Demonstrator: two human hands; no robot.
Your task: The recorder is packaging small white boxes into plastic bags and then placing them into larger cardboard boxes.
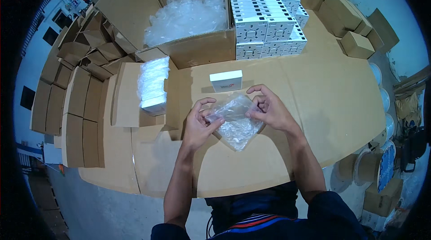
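Bare forearms, dark navy short sleeves, red-and-white striped chest trim

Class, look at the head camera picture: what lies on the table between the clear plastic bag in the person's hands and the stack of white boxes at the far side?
In the head view, a single small white box lies between the clear plastic bag and the stack of white boxes; around it is bare cardboard-covered table.
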